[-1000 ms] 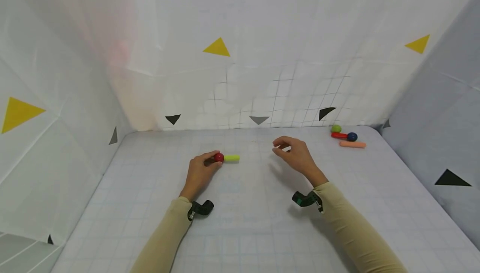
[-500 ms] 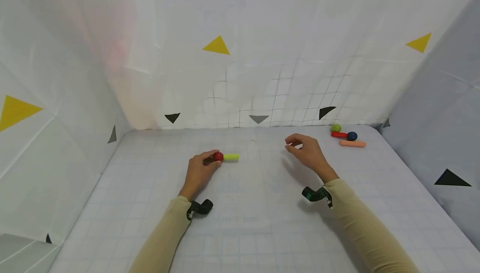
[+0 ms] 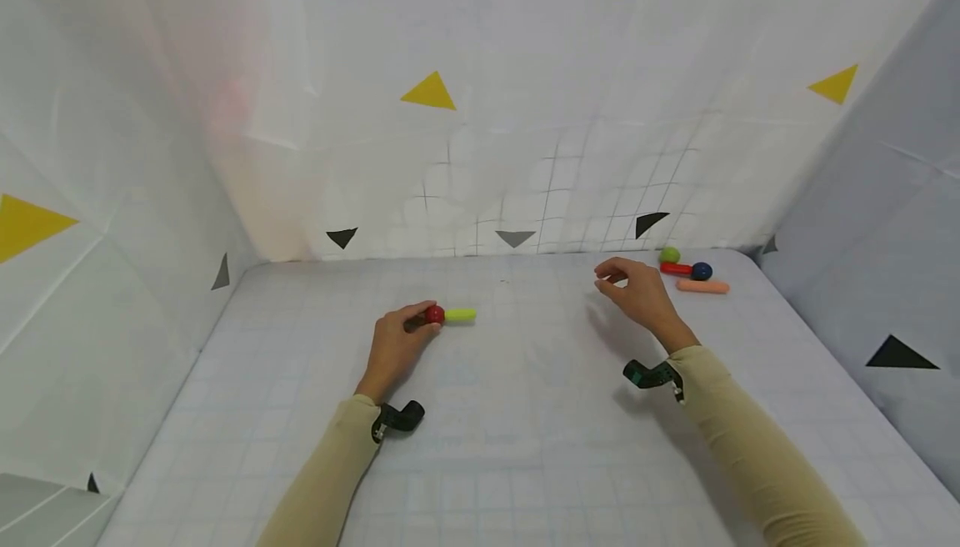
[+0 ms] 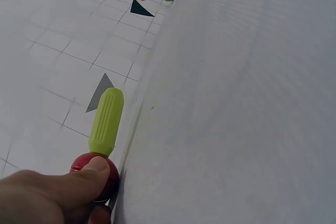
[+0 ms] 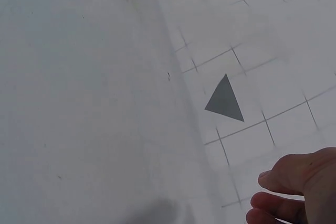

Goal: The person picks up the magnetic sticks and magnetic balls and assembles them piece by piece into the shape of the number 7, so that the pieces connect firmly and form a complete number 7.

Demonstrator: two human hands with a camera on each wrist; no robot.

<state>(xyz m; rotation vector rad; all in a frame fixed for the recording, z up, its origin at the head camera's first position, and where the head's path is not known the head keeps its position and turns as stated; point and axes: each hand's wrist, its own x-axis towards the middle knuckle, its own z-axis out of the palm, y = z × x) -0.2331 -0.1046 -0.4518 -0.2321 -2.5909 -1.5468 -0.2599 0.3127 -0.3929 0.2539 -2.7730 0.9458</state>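
My left hand [image 3: 393, 347] pinches a red ball [image 3: 435, 314] between thumb and fingers. From the ball a yellow-green ridged rod [image 3: 461, 314] sticks out to the right; in the left wrist view the rod [image 4: 106, 121] meets the ball with no gap. My right hand [image 3: 643, 293] hovers over the back right of the table, fingers loosely bent, holding nothing. The nearest things to it are a green ball [image 3: 670, 255], a red rod [image 3: 676, 268], a dark blue ball [image 3: 702, 271] and an orange rod [image 3: 702, 286]. In the right wrist view my right hand [image 5: 310, 182] appears at the lower right.
A pale gridded sheet covers the table [image 3: 495, 414]. White walls stand at the back [image 3: 510, 47], left and right, bearing yellow, black and grey triangles. A black wrist camera [image 3: 401, 417] sits on each wrist.
My right hand has moved right and a little farther back, towards the loose balls and rods. My left hand stays in place, still pinching the red ball.
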